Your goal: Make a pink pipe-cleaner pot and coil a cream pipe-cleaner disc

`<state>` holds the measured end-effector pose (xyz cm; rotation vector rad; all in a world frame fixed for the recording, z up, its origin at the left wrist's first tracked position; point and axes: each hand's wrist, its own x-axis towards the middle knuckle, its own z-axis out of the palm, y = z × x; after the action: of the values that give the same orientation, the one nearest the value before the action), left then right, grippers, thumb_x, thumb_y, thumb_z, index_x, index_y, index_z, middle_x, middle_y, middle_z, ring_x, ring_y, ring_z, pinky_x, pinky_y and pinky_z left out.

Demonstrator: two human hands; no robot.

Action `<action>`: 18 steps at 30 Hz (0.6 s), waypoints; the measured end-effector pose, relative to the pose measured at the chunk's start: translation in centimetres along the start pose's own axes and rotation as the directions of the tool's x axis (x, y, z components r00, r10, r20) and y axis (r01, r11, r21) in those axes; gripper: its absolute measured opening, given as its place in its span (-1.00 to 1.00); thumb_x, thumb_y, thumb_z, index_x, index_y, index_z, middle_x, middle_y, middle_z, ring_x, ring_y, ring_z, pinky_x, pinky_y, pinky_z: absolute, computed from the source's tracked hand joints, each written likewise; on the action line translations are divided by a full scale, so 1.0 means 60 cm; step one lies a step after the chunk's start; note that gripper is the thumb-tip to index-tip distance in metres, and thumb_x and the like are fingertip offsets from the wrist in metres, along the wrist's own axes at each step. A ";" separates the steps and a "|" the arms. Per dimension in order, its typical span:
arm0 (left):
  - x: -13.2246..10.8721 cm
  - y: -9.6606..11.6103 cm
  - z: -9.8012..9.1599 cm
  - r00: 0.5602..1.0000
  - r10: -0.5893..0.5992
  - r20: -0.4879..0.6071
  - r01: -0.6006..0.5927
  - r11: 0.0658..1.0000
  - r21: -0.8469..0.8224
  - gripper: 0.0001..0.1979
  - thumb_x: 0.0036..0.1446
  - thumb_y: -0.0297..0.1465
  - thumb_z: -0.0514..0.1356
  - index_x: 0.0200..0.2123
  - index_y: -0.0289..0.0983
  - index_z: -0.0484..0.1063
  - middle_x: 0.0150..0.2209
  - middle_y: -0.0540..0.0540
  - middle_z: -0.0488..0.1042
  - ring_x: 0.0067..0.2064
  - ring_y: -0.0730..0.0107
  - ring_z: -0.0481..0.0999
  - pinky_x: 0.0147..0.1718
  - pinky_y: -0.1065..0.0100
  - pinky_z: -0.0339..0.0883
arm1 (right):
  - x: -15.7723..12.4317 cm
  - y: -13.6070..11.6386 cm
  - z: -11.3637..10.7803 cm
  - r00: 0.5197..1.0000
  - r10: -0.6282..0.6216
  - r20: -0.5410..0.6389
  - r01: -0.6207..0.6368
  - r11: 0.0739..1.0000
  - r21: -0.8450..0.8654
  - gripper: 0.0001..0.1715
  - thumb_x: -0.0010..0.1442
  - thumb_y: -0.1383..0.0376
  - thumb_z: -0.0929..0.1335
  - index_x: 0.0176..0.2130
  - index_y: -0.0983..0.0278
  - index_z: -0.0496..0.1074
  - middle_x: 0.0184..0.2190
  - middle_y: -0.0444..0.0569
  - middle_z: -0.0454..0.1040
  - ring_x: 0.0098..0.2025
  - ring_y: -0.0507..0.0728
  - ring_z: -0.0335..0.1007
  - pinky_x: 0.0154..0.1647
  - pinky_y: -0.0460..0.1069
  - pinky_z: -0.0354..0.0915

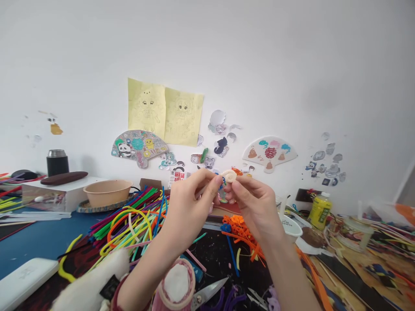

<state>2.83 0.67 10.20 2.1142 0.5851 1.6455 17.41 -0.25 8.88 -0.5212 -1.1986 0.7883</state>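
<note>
Both my hands are raised together above the cluttered craft table. My left hand [191, 203] and my right hand [251, 198] pinch a small cream coiled pipe-cleaner piece [229, 176] between their fingertips, with a bit of blue showing under it. The fingers of both hands are closed round the piece. Below the hands lies a heap of orange pipe cleaners [241, 233] on a black mat [215, 255].
A big pile of coloured pipe cleaners [132, 220] lies at the left. A tan bowl [107, 192], a black flask [57, 162], scissors [207, 293], a white cup [290, 226] and a yellow bottle [319, 209] stand around. Paper fans and stickers cover the wall.
</note>
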 end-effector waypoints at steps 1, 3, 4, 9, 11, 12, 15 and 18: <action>0.001 0.000 -0.005 1.000 -0.001 0.022 0.001 1.000 0.020 -0.75 0.29 -0.32 0.13 -0.43 -0.27 0.43 -0.58 0.07 0.41 -0.54 0.54 0.38 -0.52 0.50 0.25 | 0.001 -0.003 -0.004 1.000 -0.005 0.012 0.005 1.000 -0.018 -0.83 -0.02 0.19 0.56 -0.40 0.22 0.62 -0.53 -0.11 0.57 -0.52 0.02 0.44 -0.48 -0.09 0.40; 0.003 0.001 -0.012 0.998 0.001 0.056 -0.005 0.997 0.078 -0.74 0.29 -0.31 0.14 -0.43 -0.28 0.46 -0.58 0.07 0.41 -0.54 0.55 0.36 -0.51 0.50 0.21 | 0.000 -0.008 -0.011 0.999 -0.019 0.042 0.022 0.998 -0.056 -0.87 0.01 0.22 0.55 -0.40 0.21 0.62 -0.53 -0.11 0.58 -0.51 0.01 0.45 -0.47 -0.10 0.41; 0.003 0.001 -0.015 0.998 0.005 0.066 -0.012 0.993 0.116 -0.74 0.29 -0.32 0.14 -0.43 -0.28 0.47 -0.58 0.08 0.41 -0.54 0.55 0.34 -0.51 0.50 0.19 | -0.001 -0.010 -0.013 0.998 -0.026 0.057 0.030 0.997 -0.077 -0.88 0.03 0.22 0.54 -0.39 0.21 0.62 -0.52 -0.11 0.58 -0.52 0.01 0.46 -0.47 -0.10 0.42; 0.000 0.009 -0.026 0.993 0.035 0.115 -0.065 0.962 0.265 -0.78 0.27 -0.37 0.15 -0.38 -0.27 0.53 -0.57 0.08 0.44 -0.52 0.54 0.35 -0.49 0.49 0.15 | -0.008 -0.024 -0.015 0.990 0.055 0.133 -0.025 0.976 -0.216 -0.88 0.07 0.22 0.52 -0.36 0.22 0.61 -0.57 -0.12 0.55 -0.54 0.02 0.45 -0.50 -0.09 0.42; -0.001 0.013 -0.033 0.992 0.035 0.119 -0.072 0.943 0.326 -0.79 0.27 -0.38 0.14 -0.37 -0.27 0.53 -0.55 0.07 0.46 -0.51 0.52 0.38 -0.47 0.48 0.17 | -0.009 -0.029 -0.013 0.980 0.112 0.164 -0.068 0.966 -0.251 -0.84 0.06 0.20 0.52 -0.37 0.24 0.60 -0.56 -0.11 0.55 -0.53 0.02 0.45 -0.49 -0.09 0.42; -0.003 0.015 -0.037 0.993 0.028 0.117 -0.070 0.929 0.365 -0.80 0.27 -0.38 0.14 -0.36 -0.27 0.53 -0.53 0.06 0.49 -0.50 0.51 0.41 -0.45 0.47 0.19 | -0.009 -0.030 -0.012 0.974 0.135 0.180 -0.084 0.961 -0.262 -0.82 0.04 0.19 0.53 -0.38 0.25 0.59 -0.55 -0.11 0.56 -0.52 0.02 0.45 -0.48 -0.10 0.42; -0.017 0.023 -0.054 0.993 0.018 0.115 -0.073 0.866 0.495 -0.84 0.27 -0.39 0.15 -0.29 -0.24 0.53 -0.38 0.00 0.59 -0.35 0.39 0.51 -0.34 0.40 0.26 | -0.012 -0.029 -0.004 0.955 0.177 0.239 -0.104 0.952 -0.288 -0.79 0.02 0.18 0.53 -0.39 0.28 0.58 -0.55 -0.10 0.54 -0.52 0.02 0.43 -0.49 -0.10 0.38; -0.063 0.036 -0.068 0.992 0.121 0.033 -0.111 0.724 0.681 -0.84 0.27 -0.41 0.15 -0.13 -0.26 0.51 -0.14 -0.12 0.59 -0.11 0.20 0.50 -0.15 0.24 0.28 | -0.017 -0.018 0.009 0.942 0.197 0.270 -0.106 0.942 -0.320 -0.79 0.02 0.19 0.53 -0.38 0.29 0.59 -0.56 -0.11 0.53 -0.52 0.01 0.41 -0.48 -0.11 0.35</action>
<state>-1.83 -2.98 9.24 2.6894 1.2477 1.6722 16.99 -1.76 9.18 -0.7745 -1.5887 0.8415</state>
